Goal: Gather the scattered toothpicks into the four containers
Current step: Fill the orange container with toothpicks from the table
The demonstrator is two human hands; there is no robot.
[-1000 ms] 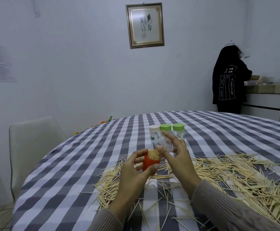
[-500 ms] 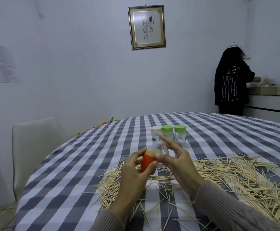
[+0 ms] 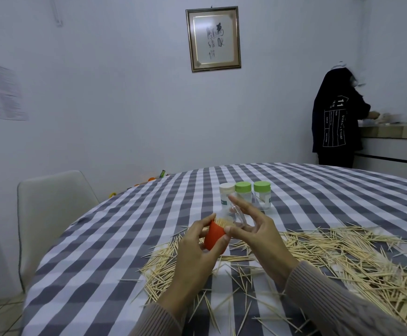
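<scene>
My left hand [image 3: 196, 248] grips a small red container [image 3: 214, 236] packed with toothpicks, tilted, above the table. My right hand [image 3: 258, 232] pinches a clear plastic cap [image 3: 237, 215] against the container's open top. Behind them stand three capped containers: one with a white lid [image 3: 227, 193] and two with green lids [image 3: 243, 190] [image 3: 262, 193]. Loose toothpicks [image 3: 330, 253] lie scattered over the checked tablecloth [image 3: 124, 238], thickest to my right and under my hands.
A white chair [image 3: 49, 214] stands at the table's left edge. A person in a black hooded top [image 3: 335, 122] stands at a counter at the back right. Small coloured items [image 3: 160, 175] lie at the table's far edge. A framed picture [image 3: 213, 38] hangs on the wall.
My right hand has brought the clear cap down from above onto the top of the red container. My left hand has tilted the container slightly.
</scene>
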